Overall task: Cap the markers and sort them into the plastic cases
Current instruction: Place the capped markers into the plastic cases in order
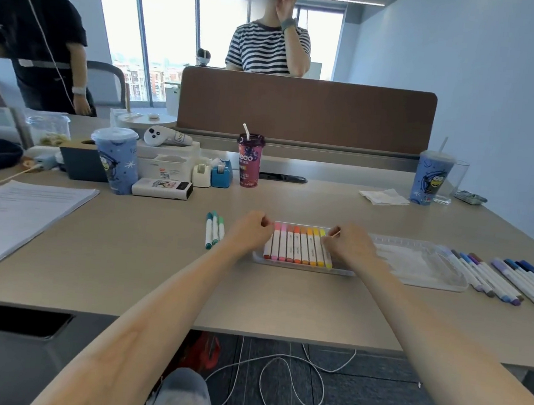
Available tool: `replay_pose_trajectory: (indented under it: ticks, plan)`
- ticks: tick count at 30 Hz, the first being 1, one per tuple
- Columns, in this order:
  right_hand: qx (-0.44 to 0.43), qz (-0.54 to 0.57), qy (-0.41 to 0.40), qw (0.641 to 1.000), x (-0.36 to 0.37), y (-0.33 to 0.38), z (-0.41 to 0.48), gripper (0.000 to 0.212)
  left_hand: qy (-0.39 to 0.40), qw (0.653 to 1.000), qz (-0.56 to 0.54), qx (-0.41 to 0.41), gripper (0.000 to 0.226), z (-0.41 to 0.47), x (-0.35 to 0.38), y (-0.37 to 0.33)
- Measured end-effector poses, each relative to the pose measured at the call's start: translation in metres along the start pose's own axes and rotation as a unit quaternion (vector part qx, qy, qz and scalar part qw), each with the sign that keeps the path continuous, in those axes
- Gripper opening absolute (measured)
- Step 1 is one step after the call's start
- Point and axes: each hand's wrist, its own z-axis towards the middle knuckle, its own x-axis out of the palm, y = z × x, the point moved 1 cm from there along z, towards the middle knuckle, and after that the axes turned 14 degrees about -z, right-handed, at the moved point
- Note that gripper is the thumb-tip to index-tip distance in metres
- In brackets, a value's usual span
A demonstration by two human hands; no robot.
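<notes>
Grey-clad knees sit lowest in view, and two bare forearms reach up from them across the desk toward 12 o'clock. Between the hands lies a clear plastic case holding a row of warm-coloured markers, pink through orange to yellow, all capped and lying side by side.

The left hand sits at the case's 10 o'clock corner with its fingers curled in; whether it holds anything cannot be told. The right hand lies over the row's 3 o'clock end, fingers curled onto the yellow marker and pinching near its far tip.

Three green markers lie on the desk just at 9 o'clock of the left hand. A second case, clear and without markers, lies at 3 o'clock of the right hand, touching or nearly touching the first. Blue and purple markers are spread on the desk beyond it, further toward 3 o'clock.

A purple cup stands at 12 o'clock, well apart from the hands.
</notes>
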Motion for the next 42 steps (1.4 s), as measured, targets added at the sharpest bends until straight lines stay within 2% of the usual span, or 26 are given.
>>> replay_pose_trajectory:
  ticks: [3, 8, 13, 22, 29, 34, 42]
  plan:
    - [-0.053, 0.038, -0.046, 0.997, 0.002, 0.026, -0.002, 0.017, -0.018, 1.0, 0.006, -0.025, 0.01, -0.003, -0.021, 0.01]
    - [-0.14, 0.084, -0.029, 0.986, 0.014, 0.089, -0.007, 0.014, -0.066, 0.996, 0.029, -0.061, 0.019, -0.01, -0.059, 0.028]
    - [-0.187, 0.085, -0.006, 0.979, 0.032, 0.135, -0.009, 0.016, -0.094, 0.989, 0.056, -0.104, 0.015, -0.016, -0.092, 0.052]
    - [-0.2, 0.091, 0.01, 0.976, 0.052, 0.171, 0.003, 0.013, -0.071, 0.98, 0.094, -0.162, 0.019, 0.003, -0.108, 0.077]
    - [-0.199, 0.08, 0.03, 0.976, 0.058, 0.176, 0.016, 0.016, -0.026, 0.978, 0.1, -0.181, 0.03, 0.023, -0.098, 0.08]
    - [-0.19, 0.081, 0.046, 0.977, 0.061, 0.18, 0.023, 0.013, -0.018, 0.978, 0.09, -0.188, 0.028, 0.026, -0.099, 0.075]
    - [-0.204, 0.09, 0.046, 0.974, 0.059, 0.187, 0.014, 0.013, -0.048, 0.958, 0.239, -0.15, 0.024, 0.02, -0.109, 0.073]
